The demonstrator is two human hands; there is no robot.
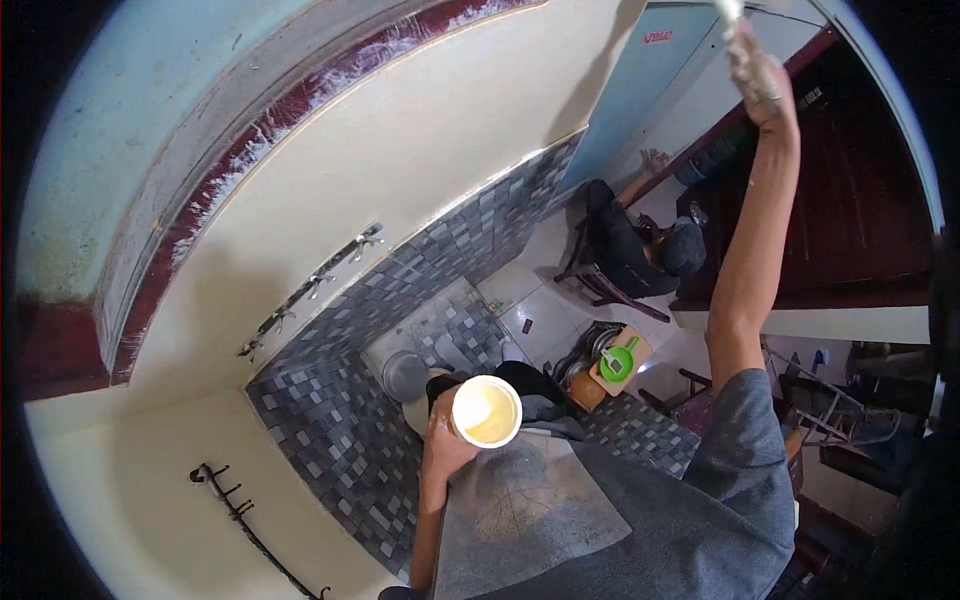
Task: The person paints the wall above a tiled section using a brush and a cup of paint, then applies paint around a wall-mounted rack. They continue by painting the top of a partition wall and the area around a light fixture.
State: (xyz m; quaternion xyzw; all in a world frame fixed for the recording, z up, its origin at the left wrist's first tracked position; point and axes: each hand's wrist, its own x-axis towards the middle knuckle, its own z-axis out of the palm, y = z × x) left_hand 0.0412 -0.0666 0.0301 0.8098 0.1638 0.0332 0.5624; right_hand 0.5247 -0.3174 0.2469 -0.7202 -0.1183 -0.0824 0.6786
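Note:
My left hand [448,445] is wrapped around the side of a white tub [517,412] held in front of my chest. Inside the tub is cream-coloured paint [492,425]. My right arm reaches far up to the upper right, and my right hand [762,82], smeared with whitish paint, is closed on a white tool [731,9] that may be a paintbrush. The top edge of the view cuts off the tool's far end. Nearby is a light blue panel [640,90] with a small red label.
Hook racks [318,280] [240,515] are fixed to the cream walls above grey mosaic tiles [320,420]. Below, a person [640,245] in dark clothes and a cap sits on a chair. A green pan [617,362] lies among kitchenware. A maroon-and-white arched trim [240,165] runs overhead.

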